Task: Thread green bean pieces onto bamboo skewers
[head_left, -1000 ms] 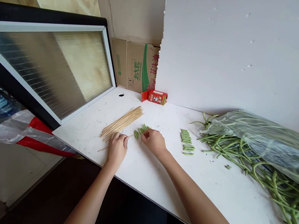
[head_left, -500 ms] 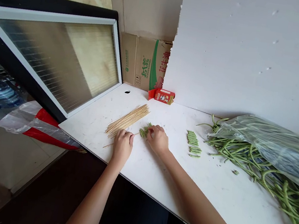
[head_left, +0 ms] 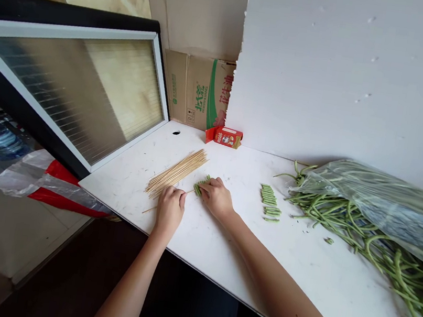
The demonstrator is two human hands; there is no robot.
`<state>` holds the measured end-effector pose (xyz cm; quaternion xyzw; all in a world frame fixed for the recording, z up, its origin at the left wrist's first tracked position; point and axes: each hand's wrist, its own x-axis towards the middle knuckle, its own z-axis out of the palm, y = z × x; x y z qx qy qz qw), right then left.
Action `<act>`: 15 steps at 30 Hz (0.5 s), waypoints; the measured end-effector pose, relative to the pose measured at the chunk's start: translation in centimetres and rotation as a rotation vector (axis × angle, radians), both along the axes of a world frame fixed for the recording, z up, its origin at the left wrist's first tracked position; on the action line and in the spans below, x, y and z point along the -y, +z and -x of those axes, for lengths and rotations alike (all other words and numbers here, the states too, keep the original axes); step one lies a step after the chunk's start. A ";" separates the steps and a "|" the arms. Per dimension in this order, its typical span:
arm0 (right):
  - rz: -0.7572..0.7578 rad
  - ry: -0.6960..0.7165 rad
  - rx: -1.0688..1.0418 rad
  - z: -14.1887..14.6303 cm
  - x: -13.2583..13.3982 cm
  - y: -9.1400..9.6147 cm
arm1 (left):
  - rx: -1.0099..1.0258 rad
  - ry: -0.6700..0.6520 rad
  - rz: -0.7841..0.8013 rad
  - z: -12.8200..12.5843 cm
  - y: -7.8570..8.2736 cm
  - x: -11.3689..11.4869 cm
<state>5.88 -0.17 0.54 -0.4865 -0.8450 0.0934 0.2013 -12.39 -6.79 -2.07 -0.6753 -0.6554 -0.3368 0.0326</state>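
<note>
My left hand [head_left: 170, 209] is closed around a thin bamboo skewer [head_left: 149, 209], whose back end sticks out to the left and whose front points right at a small group of cut green bean pieces [head_left: 198, 189]. Over those pieces, my right hand [head_left: 218, 199] has its fingers pinched at the skewer's front part; the fingers partly hide the beans and the tip. Just beyond my left hand lies a bundle of bamboo skewers [head_left: 177, 172]. Right of my right hand, more cut bean pieces [head_left: 268, 195] lie in a neat column on the white table [head_left: 228, 256].
Long green beans [head_left: 366, 240] spill from a clear plastic bag [head_left: 383, 205] on the right. A small red box [head_left: 227, 137] stands at the back before a cardboard carton [head_left: 195, 92]. A framed glass panel [head_left: 86, 92] leans on the left; a white board [head_left: 346, 78] rises behind.
The view has shifted slightly. My right hand has moved a little left over the bean pieces, nearer my left hand. The left hand keeps its hold on the skewer.
</note>
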 end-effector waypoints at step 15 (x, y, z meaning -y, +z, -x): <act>-0.133 -0.065 -0.182 -3.1 1.6 0.8 | -0.016 -0.010 -0.015 -0.1 0.3 0.2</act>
